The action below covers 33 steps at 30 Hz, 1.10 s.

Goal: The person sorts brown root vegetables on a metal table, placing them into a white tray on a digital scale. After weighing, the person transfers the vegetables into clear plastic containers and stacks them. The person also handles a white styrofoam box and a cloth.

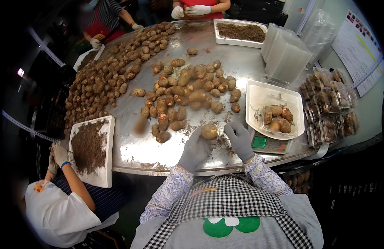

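While grasping a brown tuber (pixel 209 131) in the gray-gloved left hand (pixel 194 148) over the desk (pixel 134 148), holds the right hand (pixel 240 142) beside it, half curled; cannot tell whether gripping anything. Faces loose tubers (pixel 197 96) beyond and, rightward, a clear box (pixel 267 130) in a white tray (pixel 261 94).

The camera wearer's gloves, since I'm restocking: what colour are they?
Grey on the left hand and right hand; the head view shows it best.

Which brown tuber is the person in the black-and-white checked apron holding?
The rounded, yellowish-brown tuber in the grey-gloved left hand; the loose central pile lies on the silver metal table.
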Available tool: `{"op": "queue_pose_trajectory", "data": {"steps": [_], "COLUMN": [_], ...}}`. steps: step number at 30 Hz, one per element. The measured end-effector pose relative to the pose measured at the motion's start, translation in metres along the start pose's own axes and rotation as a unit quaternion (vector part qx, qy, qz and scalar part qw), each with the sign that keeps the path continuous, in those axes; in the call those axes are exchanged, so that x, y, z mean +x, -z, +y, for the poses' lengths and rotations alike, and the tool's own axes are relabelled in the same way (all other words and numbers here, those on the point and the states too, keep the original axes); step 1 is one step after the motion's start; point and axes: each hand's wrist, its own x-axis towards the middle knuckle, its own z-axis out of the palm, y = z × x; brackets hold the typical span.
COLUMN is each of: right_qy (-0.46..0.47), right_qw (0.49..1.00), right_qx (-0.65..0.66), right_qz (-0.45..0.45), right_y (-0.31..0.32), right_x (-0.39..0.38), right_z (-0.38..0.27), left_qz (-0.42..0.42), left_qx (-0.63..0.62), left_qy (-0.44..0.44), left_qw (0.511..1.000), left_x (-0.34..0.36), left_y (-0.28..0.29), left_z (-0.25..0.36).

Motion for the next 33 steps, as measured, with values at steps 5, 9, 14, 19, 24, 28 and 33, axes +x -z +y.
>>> {"op": "queue_pose_trajectory", "data": {"steps": [5, 9, 14, 19, 24, 28, 33], "right_qy": [-0.014, 0.073, 0.029, -0.056, 0.028, -0.032, -0.098], "right_qw": [0.991, 0.990, 0.986, 0.983, 0.903, 0.921, 0.978], "right_qx": [0.117, 0.081, -0.009, -0.175, -0.427, -0.361, -0.029], "right_qz": [-0.067, -0.094, -0.164, -0.024, -0.027, -0.141, -0.183], "right_y": [-0.002, 0.000, -0.006, -0.022, -0.049, -0.050, -0.029], "right_x": [-0.007, -0.008, -0.001, 0.059, 0.116, 0.125, 0.069], "right_z": [-0.031, -0.047, -0.030, 0.034, 0.058, 0.068, 0.001], "left_qz": [0.070, 0.019, 0.172, 0.298, 0.290, 0.336, 0.250], "left_qx": [0.053, 0.057, 0.356, 0.692, 0.825, 0.893, 0.753], "left_qy": [-0.072, -0.082, -0.120, -0.173, -0.179, -0.222, -0.174], "left_qw": [0.994, 0.995, 0.911, 0.635, 0.451, 0.202, 0.583], "left_x": [-0.013, -0.020, -0.027, -0.019, -0.021, -0.024, -0.023], "left_y": [-0.027, -0.018, -0.032, 0.020, 0.041, 0.021, 0.013], "left_z": [-0.001, 0.000, 0.000, 0.030, 0.052, 0.048, 0.045]}}
